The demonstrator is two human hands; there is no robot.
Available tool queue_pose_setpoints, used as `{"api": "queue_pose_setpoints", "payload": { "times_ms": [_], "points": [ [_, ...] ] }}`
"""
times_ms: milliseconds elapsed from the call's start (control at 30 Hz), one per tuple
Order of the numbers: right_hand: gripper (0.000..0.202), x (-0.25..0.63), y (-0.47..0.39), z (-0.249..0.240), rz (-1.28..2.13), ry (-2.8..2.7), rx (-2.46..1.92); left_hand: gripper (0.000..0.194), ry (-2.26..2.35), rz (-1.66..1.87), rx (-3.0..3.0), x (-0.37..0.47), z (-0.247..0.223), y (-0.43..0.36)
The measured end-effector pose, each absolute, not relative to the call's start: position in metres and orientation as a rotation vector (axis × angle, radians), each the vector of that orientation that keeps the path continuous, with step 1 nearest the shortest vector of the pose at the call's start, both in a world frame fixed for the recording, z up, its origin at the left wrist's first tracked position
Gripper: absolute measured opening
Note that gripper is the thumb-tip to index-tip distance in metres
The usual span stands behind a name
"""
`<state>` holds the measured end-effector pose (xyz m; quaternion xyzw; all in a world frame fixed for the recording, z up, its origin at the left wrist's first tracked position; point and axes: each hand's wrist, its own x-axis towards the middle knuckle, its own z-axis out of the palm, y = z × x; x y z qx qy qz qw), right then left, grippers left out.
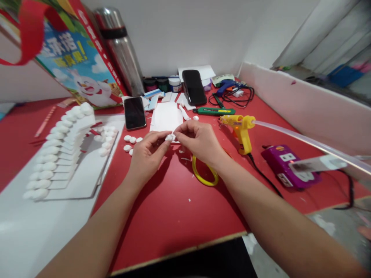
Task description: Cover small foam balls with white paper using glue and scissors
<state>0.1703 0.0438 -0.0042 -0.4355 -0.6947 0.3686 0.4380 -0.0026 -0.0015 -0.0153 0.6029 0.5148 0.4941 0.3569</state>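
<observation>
Between my hands is a small lump of white clay-like material [170,137]. My left hand [149,150] pinches it between thumb and forefinger. My right hand [197,139] pinches the lump's right side with its fingertips. Left of my left hand lie several small white rounded pieces [132,140] on the red table. Just beyond my fingers is a white sheet [165,116], with a white roll-shaped piece [184,112] at its right edge. A yellow ring [203,177] lies under my right wrist.
At left stands a white stepped model [72,162] edged with white rounded pieces. A yellow glue gun [242,133], a green cutter [213,111] and a purple box [290,166] lie at right. Two phones [135,112], a steel flask [120,50] and paint jars [174,85] stand or lie behind.
</observation>
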Motion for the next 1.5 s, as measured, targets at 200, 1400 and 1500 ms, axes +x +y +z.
{"api": "queue_pose_setpoints", "payload": {
  "times_ms": [200, 1400, 1500],
  "points": [
    [0.027, 0.190, 0.027, 0.047, 0.260, -2.062, -1.481, 0.034, 1.288, 1.277, 1.301, 0.004, -0.011, -0.004],
    [0.066, 0.214, -0.062, 0.015, 0.527, -2.148, -1.605, 0.024, 0.958, 1.342, 0.807, 0.011, -0.007, -0.006],
    [0.064, 0.214, -0.060, 0.012, 0.498, -2.157, -1.595, 0.021, 0.940, 1.342, 0.816, 0.012, -0.007, -0.007]
  ]
}}
